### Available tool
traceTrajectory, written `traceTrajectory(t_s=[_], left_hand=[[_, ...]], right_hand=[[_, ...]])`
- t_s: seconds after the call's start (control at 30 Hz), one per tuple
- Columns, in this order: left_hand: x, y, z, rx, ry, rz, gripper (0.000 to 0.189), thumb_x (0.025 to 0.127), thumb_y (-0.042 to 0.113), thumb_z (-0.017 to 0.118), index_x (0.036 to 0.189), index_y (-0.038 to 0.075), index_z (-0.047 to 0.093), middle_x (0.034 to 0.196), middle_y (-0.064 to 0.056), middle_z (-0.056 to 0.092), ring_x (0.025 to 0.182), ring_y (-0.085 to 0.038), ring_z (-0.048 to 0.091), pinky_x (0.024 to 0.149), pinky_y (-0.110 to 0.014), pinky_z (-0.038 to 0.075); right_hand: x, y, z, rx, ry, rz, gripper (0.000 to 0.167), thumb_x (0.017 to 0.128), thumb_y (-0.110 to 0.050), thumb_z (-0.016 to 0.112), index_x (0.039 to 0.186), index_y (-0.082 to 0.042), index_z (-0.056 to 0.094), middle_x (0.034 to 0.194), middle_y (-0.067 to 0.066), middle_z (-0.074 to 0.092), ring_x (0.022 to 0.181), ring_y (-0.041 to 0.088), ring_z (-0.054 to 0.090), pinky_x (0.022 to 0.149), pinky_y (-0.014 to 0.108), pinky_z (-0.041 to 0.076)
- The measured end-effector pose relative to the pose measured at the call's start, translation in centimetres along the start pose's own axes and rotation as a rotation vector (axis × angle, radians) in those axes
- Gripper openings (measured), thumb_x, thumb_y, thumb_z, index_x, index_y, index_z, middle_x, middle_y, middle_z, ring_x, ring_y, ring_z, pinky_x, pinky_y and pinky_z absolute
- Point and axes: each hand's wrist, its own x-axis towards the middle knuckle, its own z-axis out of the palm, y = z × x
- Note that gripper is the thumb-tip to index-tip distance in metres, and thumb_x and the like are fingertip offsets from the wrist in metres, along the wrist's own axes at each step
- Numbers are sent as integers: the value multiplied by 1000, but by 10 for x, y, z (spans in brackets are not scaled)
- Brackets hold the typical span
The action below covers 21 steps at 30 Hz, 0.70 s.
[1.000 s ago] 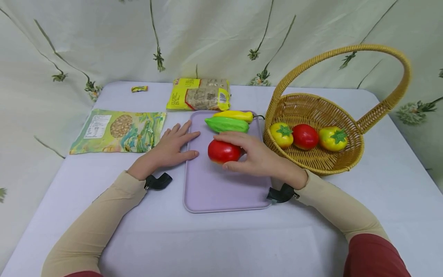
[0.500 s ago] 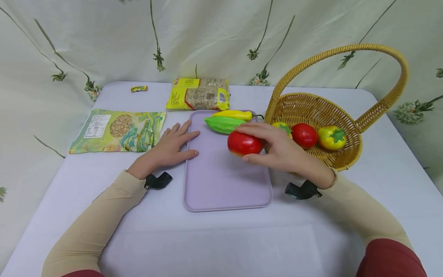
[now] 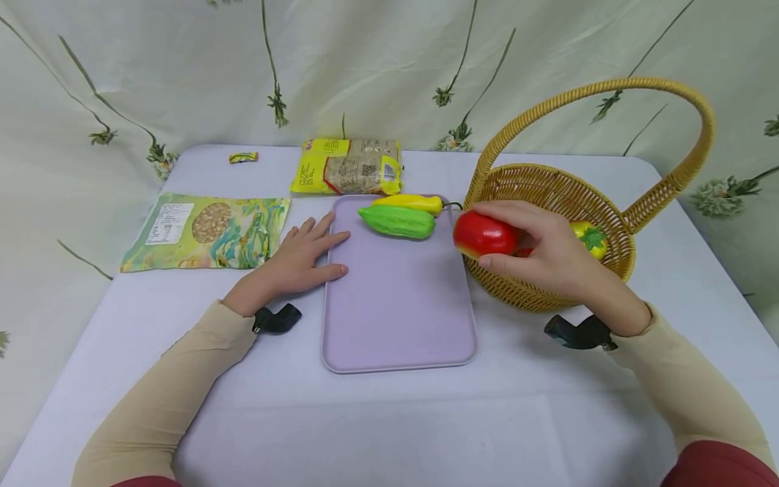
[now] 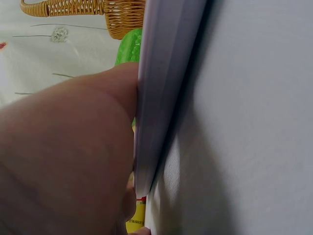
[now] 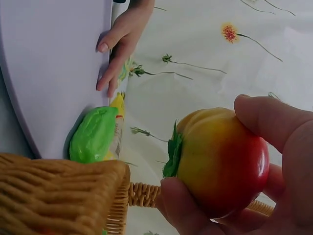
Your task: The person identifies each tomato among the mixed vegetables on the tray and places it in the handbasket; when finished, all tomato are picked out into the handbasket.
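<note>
My right hand (image 3: 548, 250) grips a shiny red-and-yellow toy tomato (image 3: 485, 234) between thumb and fingers, over the left rim of the wicker basket (image 3: 517, 294). Its yellow side and green leafy top show in the right wrist view. Inside the basket a yellow toy fruit (image 3: 590, 240) with a green top shows, and the hand hides much of the rest. My left hand (image 3: 298, 260) lies flat with spread fingers, its thumb and fingertips on the left edge of the purple tray (image 3: 398, 325). A green ridged toy vegetable (image 3: 397, 222) and a yellow toy pepper (image 3: 410, 203) lie at the tray's far end.
The basket's tall arched handle (image 3: 657, 82) rises over its opening. Behind the tray lies a yellow food packet (image 3: 349, 166). A green printed packet (image 3: 207, 231) rests left of my left hand, and a small wrapped sweet (image 3: 243, 157) lies at the back left.
My right hand has carried the toy tomato from over the middle of the tray rightward to the basket's left rim. The left hand has stayed still on the tray edge.
</note>
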Motion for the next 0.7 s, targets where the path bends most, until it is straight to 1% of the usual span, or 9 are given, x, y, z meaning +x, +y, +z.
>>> traceTrajectory(t_s=[0.07,0.1,0.17,0.27,0.33,0.53,0.7], left_hand=[[0,-1,0,-1,-1,-1,70,99,44,60,159,16,38,173,-18,5,156,-53,-1,124,-71,-2],[0,-1,1,1,-1,-2,70,99,44,60,159,16,38,173,-17,5,156,-53,-1,124,-71,-2],[0,-2,1,2,-1,-3,70,99,44,60,159,16,37,173,-17,5,157,-52,-1,124,-71,-2],[0,-2,1,4,0,-3,70,99,44,60,159,16,37,173,-17,5,157,-52,-1,124,-70,-2],[0,-2,1,2,0,-3,70,99,44,60,159,16,37,173,-17,4,157,-52,-1,124,-70,-2],[0,-2,1,-4,0,-1,70,99,44,60,159,16,37,173,-17,5,157,-52,-1,124,-71,-2],[0,-2,2,-3,2,4,70,99,43,60,159,16,38,173,-17,5,157,-52,-1,124,-70,-1]], right_hand=[[-3,2,-4,-10,21,-1,63,85,-13,82,144,-16,59,144,12,60,123,34,58,84,51,61],[-4,3,-6,-20,31,-2,63,85,-13,82,144,-16,59,144,12,60,124,35,58,85,47,61],[-6,5,-10,-34,49,-1,64,84,-12,83,143,-16,60,143,12,60,123,34,58,85,34,60],[-9,7,-15,-44,71,6,64,83,-10,83,143,-16,60,142,12,62,120,33,60,82,12,52],[-12,9,-19,-39,84,15,65,83,-9,83,143,-16,60,141,13,62,118,34,60,80,4,47],[-19,18,-25,-7,110,53,66,83,-4,82,144,-16,60,141,16,61,117,38,60,80,0,46],[-25,25,-28,-2,125,80,66,83,-2,81,144,-14,60,141,18,60,115,37,60,80,-1,45]])
